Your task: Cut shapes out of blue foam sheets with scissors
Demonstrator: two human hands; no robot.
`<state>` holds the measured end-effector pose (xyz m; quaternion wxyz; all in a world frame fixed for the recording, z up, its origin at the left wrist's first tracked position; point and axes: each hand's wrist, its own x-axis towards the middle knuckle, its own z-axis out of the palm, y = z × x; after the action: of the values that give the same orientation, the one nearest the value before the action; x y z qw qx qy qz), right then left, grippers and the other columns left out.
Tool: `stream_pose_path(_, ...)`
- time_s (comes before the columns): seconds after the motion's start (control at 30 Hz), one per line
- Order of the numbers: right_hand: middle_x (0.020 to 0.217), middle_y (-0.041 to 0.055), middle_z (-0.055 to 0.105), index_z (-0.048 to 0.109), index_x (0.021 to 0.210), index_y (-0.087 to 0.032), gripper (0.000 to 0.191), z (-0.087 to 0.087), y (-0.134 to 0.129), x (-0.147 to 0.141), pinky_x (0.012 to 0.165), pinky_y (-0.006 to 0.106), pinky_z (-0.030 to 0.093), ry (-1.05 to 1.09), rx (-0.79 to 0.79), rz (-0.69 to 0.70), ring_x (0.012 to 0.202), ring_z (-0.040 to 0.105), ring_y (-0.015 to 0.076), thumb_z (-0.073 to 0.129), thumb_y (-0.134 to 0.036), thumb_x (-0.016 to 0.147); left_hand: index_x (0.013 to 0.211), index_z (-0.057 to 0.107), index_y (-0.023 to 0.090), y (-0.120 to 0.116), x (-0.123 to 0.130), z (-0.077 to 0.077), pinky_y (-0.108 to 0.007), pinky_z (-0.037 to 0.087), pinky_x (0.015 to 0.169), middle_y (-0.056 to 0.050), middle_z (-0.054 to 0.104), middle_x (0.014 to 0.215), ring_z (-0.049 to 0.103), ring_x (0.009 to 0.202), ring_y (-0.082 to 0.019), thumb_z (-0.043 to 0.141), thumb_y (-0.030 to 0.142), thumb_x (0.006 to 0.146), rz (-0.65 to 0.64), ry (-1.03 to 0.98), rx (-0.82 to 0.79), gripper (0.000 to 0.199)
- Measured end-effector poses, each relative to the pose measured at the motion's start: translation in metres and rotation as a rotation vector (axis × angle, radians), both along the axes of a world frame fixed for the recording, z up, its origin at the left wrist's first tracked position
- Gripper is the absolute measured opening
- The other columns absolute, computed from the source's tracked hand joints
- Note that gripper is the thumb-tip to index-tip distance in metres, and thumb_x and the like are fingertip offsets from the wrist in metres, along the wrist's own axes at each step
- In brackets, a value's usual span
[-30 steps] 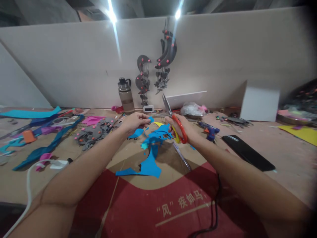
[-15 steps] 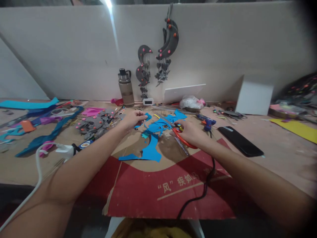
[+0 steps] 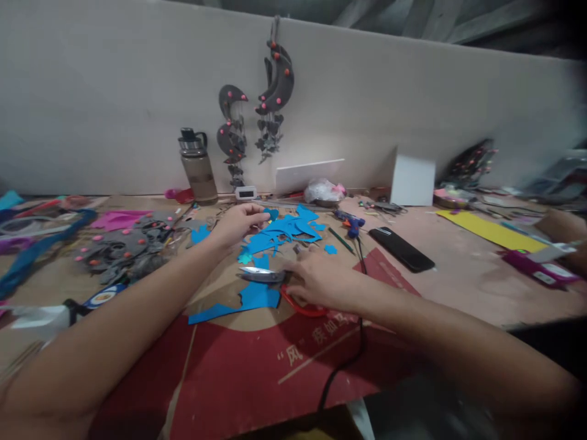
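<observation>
We're seeing the left hand [image 3: 241,225] pinching a small dark-blue cut-out of thin sheet material [image 3: 272,214] between thumb and fingertips, just beside the tangled bright-blue sheet scraps [image 3: 287,230]. The right hand [image 3: 318,278] is resting over the handles of the red-handled metal scissors [image 3: 265,275], whose blades are pointing left above a larger flat blue offcut [image 3: 260,297]; whether it's actually gripping, we can't tell. We're judging the cut-out very light, bendy, easily creased: edge pinch, no squeezing. Scissors we're rating stiff, heavier, sturdy; we're recommending the red loops, fingers off blades.
</observation>
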<state>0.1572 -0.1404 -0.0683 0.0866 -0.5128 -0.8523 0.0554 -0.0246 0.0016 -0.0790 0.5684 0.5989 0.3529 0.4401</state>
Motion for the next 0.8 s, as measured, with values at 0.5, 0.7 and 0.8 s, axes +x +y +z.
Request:
stream_pose_path(0.5,0.068,-0.0027,0.059,0.059,0.079,-0.019,0.03,-0.03,0.08,0.012,0.059,0.026,0.047,1.277,-0.166,-0.225,0.061,0.055,0.0116,0.071,-0.046,0.075,0.073,0.067,0.015,-0.019,0.027,-0.007,-0.021,0.037,0.05,0.0,0.063,0.065,0.051,0.053,-0.007,0.083,0.029,0.064,-0.101,0.021,-0.09,0.024)
stream_pose_path(0.7,0.063,-0.0023,0.057,0.062,0.078,-0.018,0.023,-0.032,0.087,0.034,0.056,0.025,0.045,1.295,-0.156,-0.38,0.057,0.053,0.0105,0.07,-0.04,0.078,0.069,0.064,0.015,-0.01,0.027,-0.012,-0.02,0.035,0.047,0.0,0.059,0.059,0.051,0.05,-0.008,0.08,0.018,0.063,0.029,-0.041,-0.18,0.018)
stream_pose_path(0.8,0.062,-0.0021,0.055,0.066,0.08,-0.017,0.01,-0.026,0.092,0.051,0.054,0.025,0.044,1.141,-0.118,-0.427,0.054,0.051,0.0101,0.065,-0.026,0.082,0.067,0.06,0.014,-0.008,0.023,-0.011,-0.02,0.035,0.046,-0.001,0.059,0.058,0.054,0.052,-0.009,0.075,0.011,0.064,0.106,-0.103,-0.2,0.016)
